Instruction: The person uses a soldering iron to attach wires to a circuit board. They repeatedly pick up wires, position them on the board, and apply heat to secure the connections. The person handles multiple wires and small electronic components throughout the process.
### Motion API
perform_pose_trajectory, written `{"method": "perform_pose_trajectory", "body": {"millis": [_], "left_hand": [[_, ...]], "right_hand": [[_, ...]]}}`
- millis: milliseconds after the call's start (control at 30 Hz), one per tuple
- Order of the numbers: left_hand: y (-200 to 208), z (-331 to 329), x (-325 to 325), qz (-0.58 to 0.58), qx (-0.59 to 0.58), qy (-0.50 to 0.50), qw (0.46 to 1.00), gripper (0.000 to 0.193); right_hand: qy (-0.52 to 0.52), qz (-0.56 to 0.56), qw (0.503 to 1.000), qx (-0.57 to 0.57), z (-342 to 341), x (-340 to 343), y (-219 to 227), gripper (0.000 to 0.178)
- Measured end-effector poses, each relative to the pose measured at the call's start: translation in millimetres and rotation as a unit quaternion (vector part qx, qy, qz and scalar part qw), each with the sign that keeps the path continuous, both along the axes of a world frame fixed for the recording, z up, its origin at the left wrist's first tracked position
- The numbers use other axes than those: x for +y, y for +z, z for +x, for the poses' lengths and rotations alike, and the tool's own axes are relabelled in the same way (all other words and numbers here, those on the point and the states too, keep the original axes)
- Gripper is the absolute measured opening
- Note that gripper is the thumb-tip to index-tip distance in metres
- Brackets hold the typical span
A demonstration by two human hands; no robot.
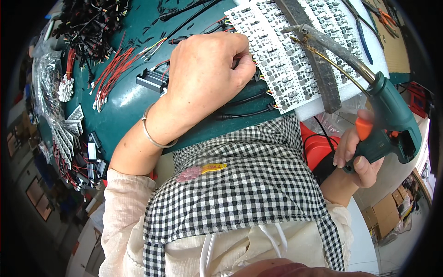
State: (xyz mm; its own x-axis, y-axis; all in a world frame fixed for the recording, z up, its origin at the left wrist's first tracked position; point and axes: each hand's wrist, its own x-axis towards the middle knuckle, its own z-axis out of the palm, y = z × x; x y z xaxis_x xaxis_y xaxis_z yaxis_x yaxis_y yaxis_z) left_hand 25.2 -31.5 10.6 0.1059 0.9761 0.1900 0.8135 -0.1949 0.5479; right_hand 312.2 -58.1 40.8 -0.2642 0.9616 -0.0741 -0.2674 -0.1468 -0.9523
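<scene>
My right hand (357, 159) is wrapped round the handle of a green soldering gun (394, 104) with an orange trigger. Its bent metal nozzle and thin brass feed tube reach left over a white panel of small circuit boards (288, 94). A dark metal bar (326, 87) lies across that panel, under the gun's tip. At the panel's left edge my left hand (207, 69) is closed, thumb against curled fingers; what it pinches is hidden behind the hand. Black cables (244, 114) with thin coloured wire ends meet the panel's edge just below it.
Red wires (110, 76) and a black finned case (151, 80) lie left on the green table (127, 104). A heap of black connector cables (90, 27) fills the far left. White foam (318, 109) sits beneath the panel; blue-handled pliers (363, 41) and orange-handled pliers (386, 19) lie far right.
</scene>
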Motion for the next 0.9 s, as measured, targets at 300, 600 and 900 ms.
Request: {"method": "perform_pose_trajectory", "body": {"millis": [300,600,900], "left_hand": [[18,-5,-7,0.011,0.098,-0.038,0.994,0.006],[46,-49,-38,0.029,0.119,-0.053,0.991,0.016],[17,-95,-69,0.019,-0.079,0.048,0.996,0.015]], "right_hand": [[-0.023,-0.003,1.000,0.003,0,-2,2,0.080],[0.010,0.009,1.000,0.016,7,-1,1,0.082],[0.070,0.077,0.994,0.024,11,9,-7,0.077]]}}
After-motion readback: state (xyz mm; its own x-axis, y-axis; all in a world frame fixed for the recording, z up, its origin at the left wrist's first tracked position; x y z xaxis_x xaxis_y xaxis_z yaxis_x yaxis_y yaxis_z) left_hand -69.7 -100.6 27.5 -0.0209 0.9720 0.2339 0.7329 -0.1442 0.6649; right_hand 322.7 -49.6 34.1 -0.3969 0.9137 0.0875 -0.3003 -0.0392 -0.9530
